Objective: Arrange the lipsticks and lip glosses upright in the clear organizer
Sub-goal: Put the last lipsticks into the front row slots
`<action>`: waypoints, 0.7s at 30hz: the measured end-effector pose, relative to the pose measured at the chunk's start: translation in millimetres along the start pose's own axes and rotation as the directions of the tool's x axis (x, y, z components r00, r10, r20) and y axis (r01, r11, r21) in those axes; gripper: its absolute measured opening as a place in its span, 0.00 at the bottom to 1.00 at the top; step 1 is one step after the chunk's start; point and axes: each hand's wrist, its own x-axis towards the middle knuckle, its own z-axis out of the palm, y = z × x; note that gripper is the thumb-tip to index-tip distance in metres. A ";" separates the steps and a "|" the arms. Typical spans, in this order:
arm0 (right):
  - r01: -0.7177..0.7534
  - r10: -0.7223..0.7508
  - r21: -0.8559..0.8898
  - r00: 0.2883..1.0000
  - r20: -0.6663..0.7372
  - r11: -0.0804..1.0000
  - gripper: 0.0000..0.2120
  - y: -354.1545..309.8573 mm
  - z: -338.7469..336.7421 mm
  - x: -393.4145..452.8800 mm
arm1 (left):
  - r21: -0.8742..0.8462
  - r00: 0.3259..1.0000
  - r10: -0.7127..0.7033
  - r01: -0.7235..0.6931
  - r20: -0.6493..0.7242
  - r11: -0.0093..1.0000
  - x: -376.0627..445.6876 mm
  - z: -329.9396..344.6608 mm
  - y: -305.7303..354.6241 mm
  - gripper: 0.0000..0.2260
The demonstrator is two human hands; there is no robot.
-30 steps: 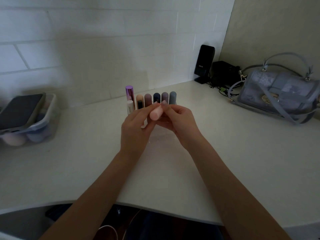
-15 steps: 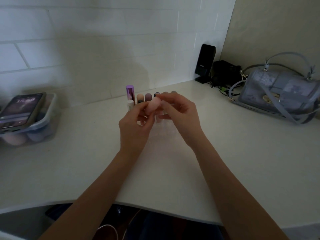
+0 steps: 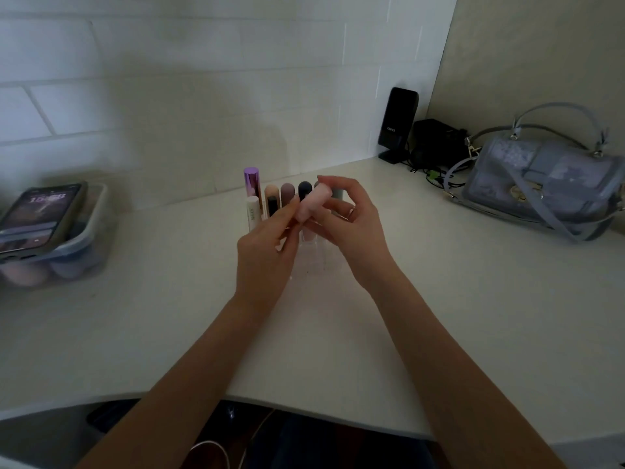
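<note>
A pale pink lip tube (image 3: 313,206) is tilted in the air above the clear organizer (image 3: 313,257), pinched by the fingertips of both my left hand (image 3: 262,252) and my right hand (image 3: 351,225). Behind my hands a row of tubes stands upright in the organizer's back slots: a tall purple metallic one (image 3: 252,186), a white one (image 3: 253,216), a beige one (image 3: 271,204), a mauve one (image 3: 287,198) and a dark one (image 3: 304,191). Further tubes to the right are mostly hidden by my right hand. The organizer's front slots are barely visible.
At the left a clear plastic tub (image 3: 84,255) holds makeup sponges, with a lit phone (image 3: 39,214) lying on top. At the back right stand a black speaker (image 3: 398,125), a dark box with cables (image 3: 436,143) and a grey-blue handbag (image 3: 541,181). The white counter's front edge (image 3: 321,407) is near me.
Both hands lifted the pink tube slightly up and back, over the organizer, and tilted it more upright. The phone's screen has lit up.
</note>
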 end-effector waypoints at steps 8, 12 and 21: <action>0.072 -0.162 -0.336 0.955 -0.248 0.939 0.17 -0.3 -28.1 13.1 | 0.213 0.998 -0.060 0.059 0.000 0.975 1.6 0.6 -5.2 0.12; 0.146 -0.245 -0.450 0.954 -0.171 0.881 0.14 6.4 -24.3 11.7 | 0.262 1.000 -0.015 0.013 0.006 0.965 0.5 1.1 -5.3 0.09; 0.198 -0.285 -0.659 0.958 -0.026 0.726 0.08 17.1 -32.8 15.4 | 0.267 1.000 0.016 -0.015 -0.002 0.964 0.0 1.6 -7.8 0.07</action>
